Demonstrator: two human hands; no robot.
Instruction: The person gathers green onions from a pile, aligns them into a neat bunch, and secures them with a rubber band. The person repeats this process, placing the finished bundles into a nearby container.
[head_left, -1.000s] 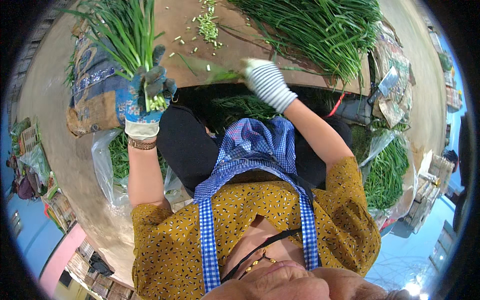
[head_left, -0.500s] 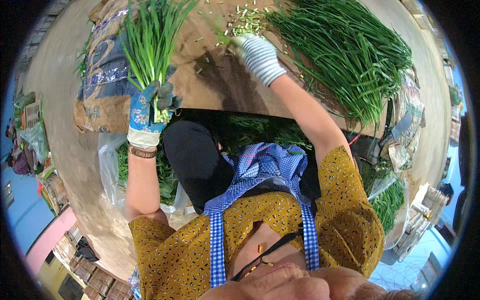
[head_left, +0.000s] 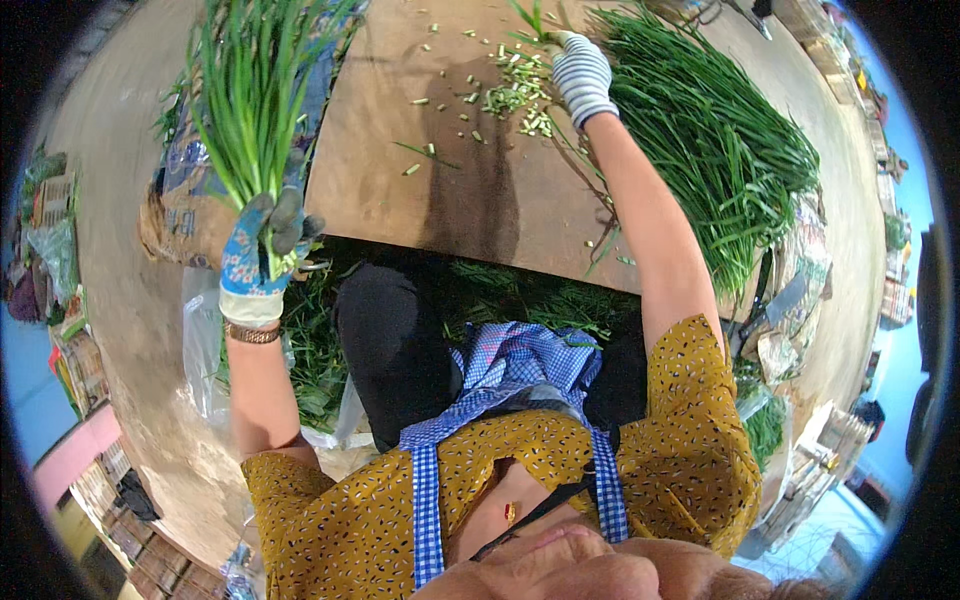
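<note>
A brown board (head_left: 370, 195) spans the upper centre. A glossy, strap-leaved heap (head_left: 695, 145) lies upper right; upper left, a slender bunch (head_left: 240, 130) is clenched at its pale base by the flower-gloved left hand (head_left: 260, 243). The striped-knit right hand (head_left: 582, 80) has swung up beside the heap, seemingly clearing the loose leaves (head_left: 537, 22) its fingers pinch, near stubby stem bits (head_left: 520, 90).

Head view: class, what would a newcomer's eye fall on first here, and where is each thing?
First, probably, the big green pile spread over the right side of the board. Next, the long bunch fanning out from the left hand, in its blue flowered glove, at the upper left. Then the pale cut bits scattered over the board's upper middle, beside the right hand, whose striped glove pinches a few blades.
</note>
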